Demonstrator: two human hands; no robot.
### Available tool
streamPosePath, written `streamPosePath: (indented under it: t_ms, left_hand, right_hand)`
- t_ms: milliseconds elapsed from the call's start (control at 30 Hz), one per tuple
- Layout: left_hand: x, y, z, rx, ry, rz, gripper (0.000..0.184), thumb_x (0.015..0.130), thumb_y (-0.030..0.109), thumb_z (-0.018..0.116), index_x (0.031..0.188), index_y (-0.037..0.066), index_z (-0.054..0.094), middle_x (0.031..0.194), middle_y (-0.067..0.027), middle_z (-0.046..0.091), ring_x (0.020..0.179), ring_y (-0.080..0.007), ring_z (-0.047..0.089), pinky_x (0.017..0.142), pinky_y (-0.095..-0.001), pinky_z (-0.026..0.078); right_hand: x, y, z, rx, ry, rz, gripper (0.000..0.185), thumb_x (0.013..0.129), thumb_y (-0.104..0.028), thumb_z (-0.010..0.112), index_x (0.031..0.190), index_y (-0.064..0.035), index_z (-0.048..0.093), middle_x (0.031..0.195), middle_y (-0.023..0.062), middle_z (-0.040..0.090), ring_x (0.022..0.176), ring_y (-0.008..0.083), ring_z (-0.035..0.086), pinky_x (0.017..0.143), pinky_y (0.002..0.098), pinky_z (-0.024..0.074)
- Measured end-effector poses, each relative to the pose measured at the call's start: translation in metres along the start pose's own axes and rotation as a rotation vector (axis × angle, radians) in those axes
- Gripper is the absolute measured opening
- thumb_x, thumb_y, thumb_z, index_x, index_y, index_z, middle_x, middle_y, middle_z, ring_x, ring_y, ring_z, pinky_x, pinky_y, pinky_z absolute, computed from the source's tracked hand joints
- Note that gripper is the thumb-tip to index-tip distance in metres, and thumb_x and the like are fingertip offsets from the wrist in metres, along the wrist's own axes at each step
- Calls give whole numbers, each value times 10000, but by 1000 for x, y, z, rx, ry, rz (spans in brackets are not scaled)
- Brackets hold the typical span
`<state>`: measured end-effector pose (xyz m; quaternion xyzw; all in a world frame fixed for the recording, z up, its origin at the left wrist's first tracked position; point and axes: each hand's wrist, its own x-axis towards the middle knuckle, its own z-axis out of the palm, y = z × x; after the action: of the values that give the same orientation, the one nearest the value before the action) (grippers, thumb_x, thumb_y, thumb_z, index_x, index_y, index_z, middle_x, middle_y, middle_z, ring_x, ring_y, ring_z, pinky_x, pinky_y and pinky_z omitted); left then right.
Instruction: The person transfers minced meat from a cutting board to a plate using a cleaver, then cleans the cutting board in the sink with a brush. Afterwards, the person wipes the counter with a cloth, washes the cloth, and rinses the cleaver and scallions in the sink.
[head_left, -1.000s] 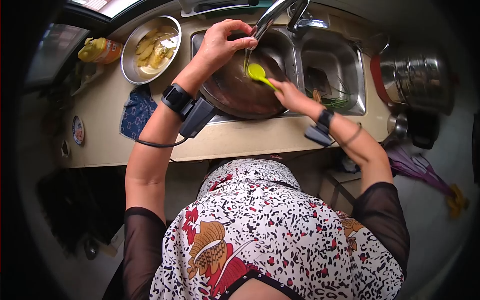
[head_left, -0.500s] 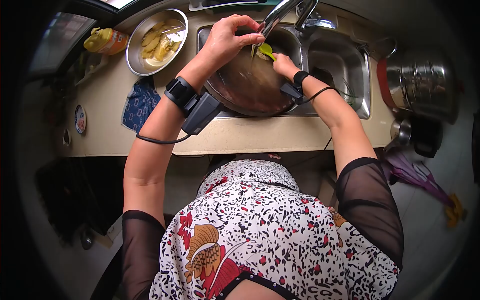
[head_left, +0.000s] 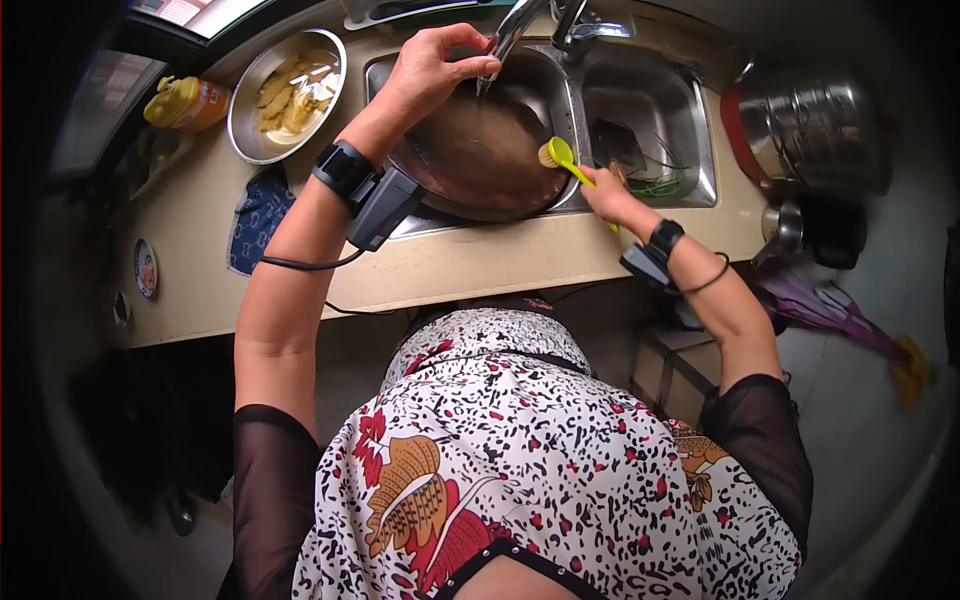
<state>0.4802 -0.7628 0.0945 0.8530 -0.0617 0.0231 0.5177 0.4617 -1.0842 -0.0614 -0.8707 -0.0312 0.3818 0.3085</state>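
My left hand [head_left: 432, 70] is at the tap spout [head_left: 512, 28], thumb and fingers closed about its lower end. Water runs from it into a large brown wok [head_left: 480, 165] that fills the left sink basin [head_left: 548, 75]. In my right hand [head_left: 607, 196] is the handle of a lime-green dish brush [head_left: 562, 153]. The pale bristles are over the wok's right rim; whether they touch it I cannot tell. Cloudy water seems to lie in the wok.
A steel bowl [head_left: 237, 130] with yellowish slices in water stands left, near a yellow-capped bottle [head_left: 185, 103] and a blue patterned cloth [head_left: 258, 222]. The right basin [head_left: 640, 80] holds green stalks [head_left: 657, 186] and something dark. A large steel pot [head_left: 810, 135] sits at right.
My right hand has drawn the brush away from the spout, toward me and to the right. My left hand stays at the spout. The whole view has shifted slightly.
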Motion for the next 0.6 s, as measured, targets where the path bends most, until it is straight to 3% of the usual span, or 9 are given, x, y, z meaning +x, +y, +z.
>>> streamPosePath:
  t_ms: [133,300,433,533,600]
  left_hand:
    - [3,0,4,-41,-91,39,229,812,216,710,884,16,625,784,10,623,773,-67,544,756,-231,438]
    - [3,-1,4,-123,-137,-15,214,820,198,705,904,27,607,824,-14,645,813,-73,586,782,-231,459]
    - [4,-3,1,-140,-155,2,219,823,195,702,915,24,602,841,-14,647,822,-72,585,783,-230,459]
    - [6,-9,1,-128,-154,8,223,828,194,698,928,24,594,851,-10,637,827,-70,584,787,-232,460]
    - [7,-12,0,-98,-153,15,225,830,193,695,934,26,588,857,-7,627,829,-68,581,791,-234,461]
  right_hand:
    - [-82,-2,9,84,-24,-2,518,901,-99,463,1408,-133,360,569,51,529,366,135,469,367,301,416]
    - [-138,-50,33,205,-102,-45,535,903,-93,456,1421,-146,333,580,45,531,362,129,462,366,287,419]
    - [-101,-81,68,181,-32,-390,525,897,-99,457,1409,-109,339,590,104,554,386,155,497,413,321,446]
    - [-77,-150,74,78,-69,-415,506,878,-95,477,1373,-58,378,654,202,595,473,242,583,532,380,491]
    - [-26,-164,102,19,98,-645,471,861,-88,489,1327,-48,435,736,238,626,621,338,633,628,425,497]
